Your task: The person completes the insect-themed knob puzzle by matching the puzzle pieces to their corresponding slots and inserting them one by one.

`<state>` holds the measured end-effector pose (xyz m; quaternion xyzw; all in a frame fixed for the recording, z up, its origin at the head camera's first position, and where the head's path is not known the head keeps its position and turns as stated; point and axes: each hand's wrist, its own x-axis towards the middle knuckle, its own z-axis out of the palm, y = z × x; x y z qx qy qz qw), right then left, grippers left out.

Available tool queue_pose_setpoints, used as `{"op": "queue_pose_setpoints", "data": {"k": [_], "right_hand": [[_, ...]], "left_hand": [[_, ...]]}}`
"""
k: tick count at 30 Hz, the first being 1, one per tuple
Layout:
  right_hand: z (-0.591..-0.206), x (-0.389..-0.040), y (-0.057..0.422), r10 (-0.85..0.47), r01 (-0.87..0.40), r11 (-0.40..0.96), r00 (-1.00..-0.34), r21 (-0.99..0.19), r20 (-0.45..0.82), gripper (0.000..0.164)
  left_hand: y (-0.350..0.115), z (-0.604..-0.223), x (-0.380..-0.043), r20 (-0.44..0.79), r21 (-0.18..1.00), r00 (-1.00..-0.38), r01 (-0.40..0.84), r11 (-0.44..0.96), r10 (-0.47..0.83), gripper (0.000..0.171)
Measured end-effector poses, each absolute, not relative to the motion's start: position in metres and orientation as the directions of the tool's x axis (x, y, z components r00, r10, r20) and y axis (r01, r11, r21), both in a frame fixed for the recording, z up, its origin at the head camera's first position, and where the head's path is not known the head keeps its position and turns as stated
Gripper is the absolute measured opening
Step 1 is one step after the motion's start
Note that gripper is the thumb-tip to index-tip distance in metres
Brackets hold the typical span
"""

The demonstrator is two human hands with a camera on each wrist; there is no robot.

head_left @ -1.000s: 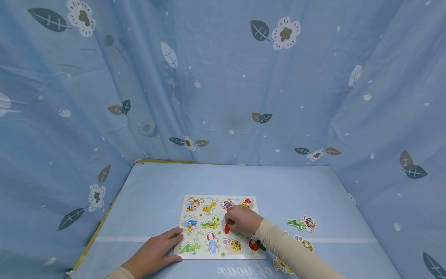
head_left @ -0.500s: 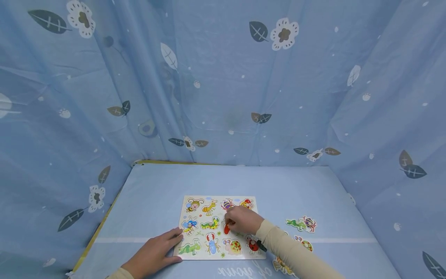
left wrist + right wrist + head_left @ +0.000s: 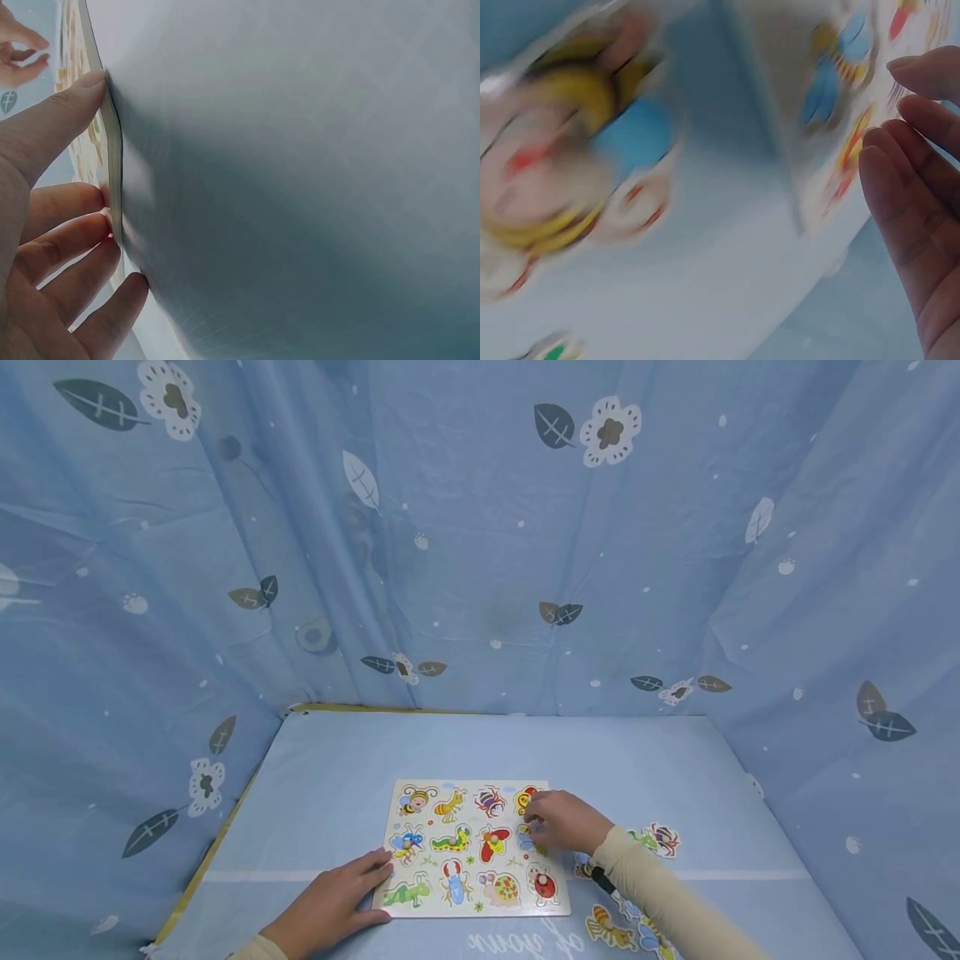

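Observation:
A flat insect puzzle board [image 3: 525, 910] lies on the table. My left hand [image 3: 330, 897] rests against its left edge; in the left wrist view the thumb and fingertips touch the board's edge [image 3: 114, 161]. Over the board's right side is my right hand [image 3: 572, 821], hiding part of a blue-winged insect picture. In the right wrist view that hand [image 3: 922, 127] holds nothing, its thumb and fingers apart. A red-winged insect piece [image 3: 494, 844] with a knob sits in the board, as do a green caterpillar [image 3: 452, 839] and a red ladybug [image 3: 543, 884].
Loose insect pieces lie right of the board: a spider [image 3: 665, 840], an orange-striped bee [image 3: 609, 930] and several others, partly under the right sleeve [image 3: 660, 893]. A smiling bee piece [image 3: 532, 157] looms blurred in the right wrist view. Blue patterned curtains [image 3: 480, 527] surround the table.
My right hand has let go of the red-winged insect piece and moved right, uncovering it in the board. The left hand stays at the board's edge.

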<state>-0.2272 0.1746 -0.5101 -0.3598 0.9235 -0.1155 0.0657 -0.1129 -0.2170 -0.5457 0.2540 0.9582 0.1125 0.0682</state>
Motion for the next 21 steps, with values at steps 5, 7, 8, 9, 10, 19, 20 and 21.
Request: {"op": "queue_pose_setpoints", "data": {"k": [5,7,8,9,10,19,20,21], "right_hand": [[-0.507,-0.226,0.21,-0.602,-0.569,0.778,-0.796,-0.267,-0.057,0.016],[-0.507,-0.224,0.224,-0.569,-0.537,0.802,-0.82,-0.263,-0.061,0.016],[-0.507,-0.223,0.231,-0.552,-0.52,0.814,-0.831,-0.26,-0.065,0.016],[-0.507,-0.222,0.238,-0.537,-0.505,0.823,-0.841,-0.258,-0.068,0.015],[-0.507,-0.221,0.245,-0.524,-0.493,0.832,-0.848,-0.255,-0.072,0.015],[-0.508,-0.212,0.295,-0.481,-0.463,0.867,-0.874,-0.186,-0.071,0.015],[-0.508,-0.211,0.298,-0.479,-0.462,0.869,-0.875,-0.178,-0.07,0.015],[-0.509,-0.211,0.301,-0.472,-0.456,0.874,-0.879,-0.168,-0.071,0.015]], "left_hand": [[-0.216,-0.543,-0.112,-0.088,0.265,-0.862,0.463,0.846,0.499,0.078],[-0.215,-0.541,-0.112,-0.099,0.272,-0.864,0.454,0.848,0.494,0.078],[-0.215,-0.541,-0.113,-0.104,0.273,-0.865,0.45,0.85,0.492,0.077],[-0.214,-0.54,-0.112,-0.108,0.273,-0.865,0.448,0.852,0.49,0.078],[-0.214,-0.539,-0.112,-0.112,0.272,-0.865,0.446,0.853,0.488,0.077],[-0.213,-0.537,-0.112,-0.103,0.274,-0.864,0.452,0.849,0.493,0.076],[-0.213,-0.536,-0.112,-0.099,0.274,-0.865,0.452,0.849,0.493,0.077],[-0.213,-0.536,-0.111,-0.1,0.272,-0.866,0.45,0.851,0.49,0.077]]}}
